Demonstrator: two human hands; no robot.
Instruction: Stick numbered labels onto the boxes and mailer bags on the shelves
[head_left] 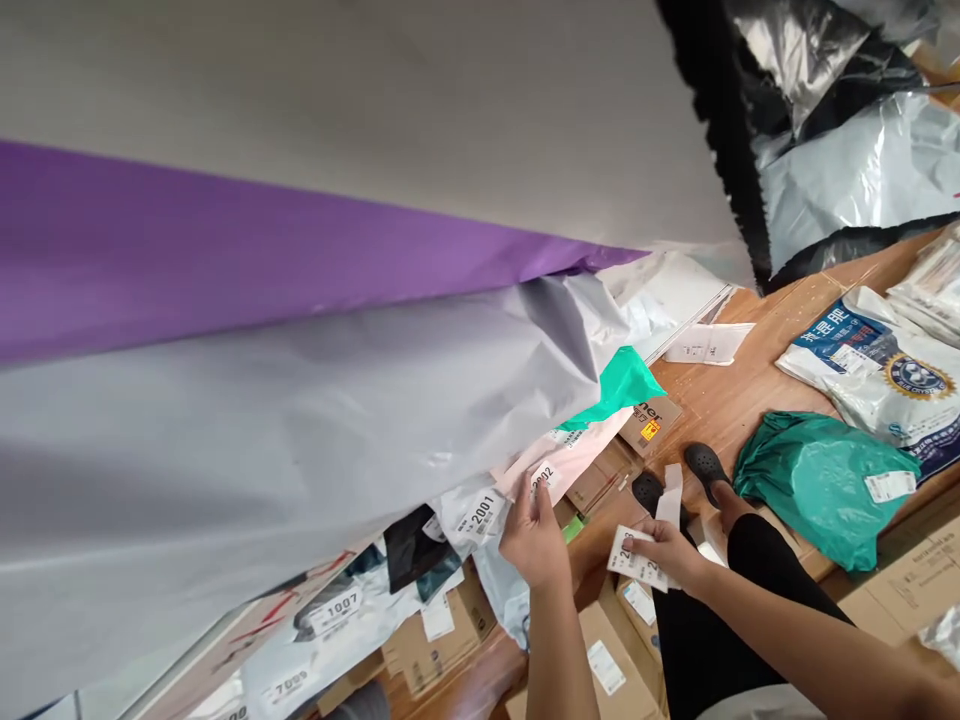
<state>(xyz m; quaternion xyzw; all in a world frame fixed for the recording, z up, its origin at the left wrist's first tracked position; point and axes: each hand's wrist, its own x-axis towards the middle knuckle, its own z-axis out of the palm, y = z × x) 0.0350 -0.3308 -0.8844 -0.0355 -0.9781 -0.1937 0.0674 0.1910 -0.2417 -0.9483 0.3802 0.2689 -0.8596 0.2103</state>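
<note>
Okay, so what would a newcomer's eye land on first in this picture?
Probably the huge grey plastic package looming close across the left, with a purple band above it. Next, the crinkled green bag on the right stands out against the wood-coloured surface. Near the lower middle, the left hand touches a white number label on a pink package, while the right hand holds more labels.

Green bag (817, 475) (labelled), printed sack (919, 378).
</note>
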